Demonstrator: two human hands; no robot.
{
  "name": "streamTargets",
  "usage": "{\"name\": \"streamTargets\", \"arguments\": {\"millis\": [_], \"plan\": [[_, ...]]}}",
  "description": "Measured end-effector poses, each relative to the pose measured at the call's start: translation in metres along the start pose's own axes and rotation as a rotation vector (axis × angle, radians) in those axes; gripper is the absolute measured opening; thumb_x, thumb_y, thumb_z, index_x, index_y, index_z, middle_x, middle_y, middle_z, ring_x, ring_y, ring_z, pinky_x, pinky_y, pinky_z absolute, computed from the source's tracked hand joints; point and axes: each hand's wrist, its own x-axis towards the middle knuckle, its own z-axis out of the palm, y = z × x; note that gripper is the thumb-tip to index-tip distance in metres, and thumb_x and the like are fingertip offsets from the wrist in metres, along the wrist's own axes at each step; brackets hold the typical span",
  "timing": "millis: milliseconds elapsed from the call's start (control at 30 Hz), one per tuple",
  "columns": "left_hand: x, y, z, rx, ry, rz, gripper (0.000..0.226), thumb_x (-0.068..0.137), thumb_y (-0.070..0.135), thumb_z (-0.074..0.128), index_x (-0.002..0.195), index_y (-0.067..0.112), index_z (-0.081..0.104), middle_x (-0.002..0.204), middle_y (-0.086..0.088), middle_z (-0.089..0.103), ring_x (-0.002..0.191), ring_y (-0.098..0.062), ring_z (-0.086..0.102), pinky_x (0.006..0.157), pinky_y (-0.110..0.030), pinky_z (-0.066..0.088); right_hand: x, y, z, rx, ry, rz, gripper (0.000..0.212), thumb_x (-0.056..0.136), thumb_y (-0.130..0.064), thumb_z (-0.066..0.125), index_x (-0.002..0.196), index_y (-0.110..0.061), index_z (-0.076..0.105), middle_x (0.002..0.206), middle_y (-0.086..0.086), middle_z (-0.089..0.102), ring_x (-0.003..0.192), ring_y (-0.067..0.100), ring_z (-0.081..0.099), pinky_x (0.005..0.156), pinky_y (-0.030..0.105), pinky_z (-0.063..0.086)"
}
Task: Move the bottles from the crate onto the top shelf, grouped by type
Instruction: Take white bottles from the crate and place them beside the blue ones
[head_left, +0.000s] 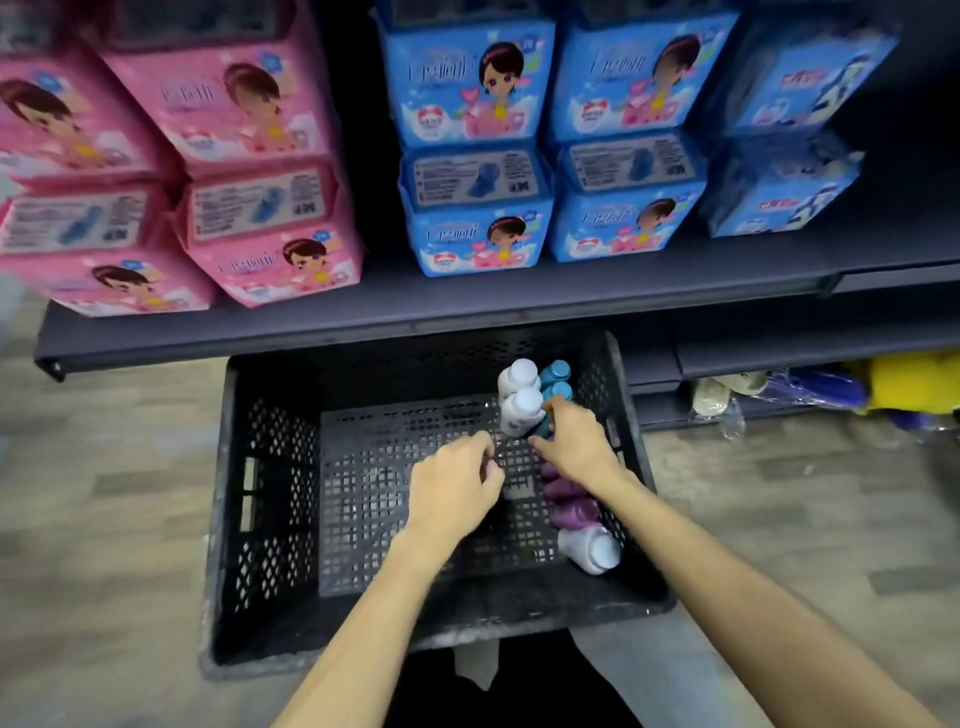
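Black crate (270, 467): along its right wall, white bottles (519, 405) and teal bottles (556, 374) stand at the far end; purple bottles (569, 504) and a fallen white bottle (592, 551) lie nearer. Right hand (579, 447) fingers grip the near teal bottle (544, 429). Left hand (452, 488) hovers mid-crate, fingers loosely curled, empty.

Crate (270, 467) open from above; its floor (374, 493) lies bare across the left and middle, free for passage; bottles crowd the right wall only: white bottles (522, 402) and teal bottles (555, 373) upright in the far corner, purple bottles (569, 501) and a lone white bottle (592, 550) lying nearer; shelf edge (363, 325) runs just over the far wall; pink packs (234, 104) and blue packs (472, 88) fill the shelf, a dark gap (358, 104) between them.
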Motion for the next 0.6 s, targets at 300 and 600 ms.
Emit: {"name": "streamTargets", "arguments": {"millis": [300,600], "plan": [[0.005,-0.015,0.029,-0.027,-0.012,-0.074,0.011,0.089,0.03,0.051,0.096,0.024,0.056,0.083,0.008,0.064,0.068,-0.017,0.06,0.055,-0.032,0.047,0.039,0.001,0.03,0.064,0.115,0.002,0.044,0.085,-0.008,0.071,0.125,-0.004,0.053,0.124,0.017,0.057,0.116,0.036,0.054,0.09,0.044,0.049],[0.01,-0.018,0.047,-0.03,-0.018,-0.115,0.007,0.088,0.03,0.052,0.093,0.026,0.054,0.082,0.007,0.065,0.072,-0.018,0.061,0.058,-0.031,0.044,0.056,0.008,0.044,-0.019,0.178,0.01,0.043,0.083,-0.025,0.075,0.122,-0.022,0.057,0.101,0.008,0.072,0.09,0.033,0.069,0.074,0.036,0.053]]}}
